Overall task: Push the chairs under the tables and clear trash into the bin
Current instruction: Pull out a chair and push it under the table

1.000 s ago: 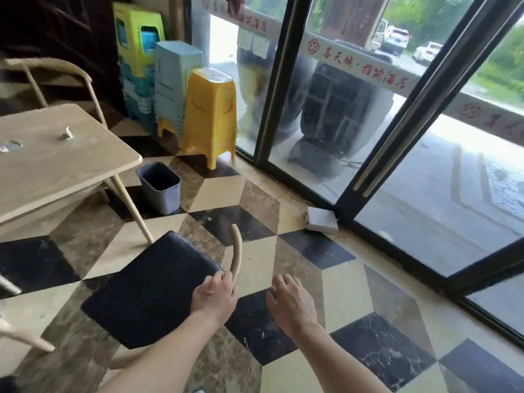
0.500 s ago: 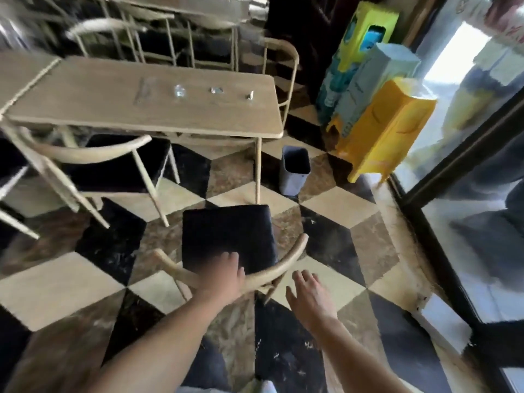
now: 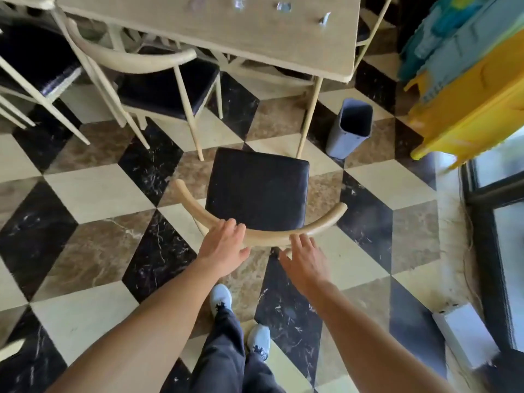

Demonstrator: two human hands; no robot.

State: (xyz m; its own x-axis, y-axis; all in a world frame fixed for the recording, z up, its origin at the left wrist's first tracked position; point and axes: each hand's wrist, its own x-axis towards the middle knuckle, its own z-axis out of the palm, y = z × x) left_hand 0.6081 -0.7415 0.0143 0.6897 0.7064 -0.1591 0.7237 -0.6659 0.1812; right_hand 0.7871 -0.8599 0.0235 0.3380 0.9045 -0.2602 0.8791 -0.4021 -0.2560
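A chair point(image 3: 256, 191) with a black seat and a curved wooden backrest stands on the floor in front of me, out from the wooden table point(image 3: 255, 38). My left hand point(image 3: 224, 245) lies over the backrest left of its middle, fingers curled on the rail. My right hand point(image 3: 304, 259) reaches to the rail's right part with fingers spread, its fingertips at the wood. Small bits of trash point(image 3: 283, 7) lie on the tabletop. A grey bin point(image 3: 350, 127) stands on the floor by the table's right leg.
Another black-seated chair point(image 3: 158, 83) stands partly under the table at left, and a further one point(image 3: 34, 61) at far left. Stacked yellow and blue plastic stools point(image 3: 467, 89) are at right. A glass door frame point(image 3: 493, 222) and a white box point(image 3: 465, 333) are lower right.
The view has swung so the chair faces the table squarely. My left hand stays on the backrest; my right hand has come up to the rail.
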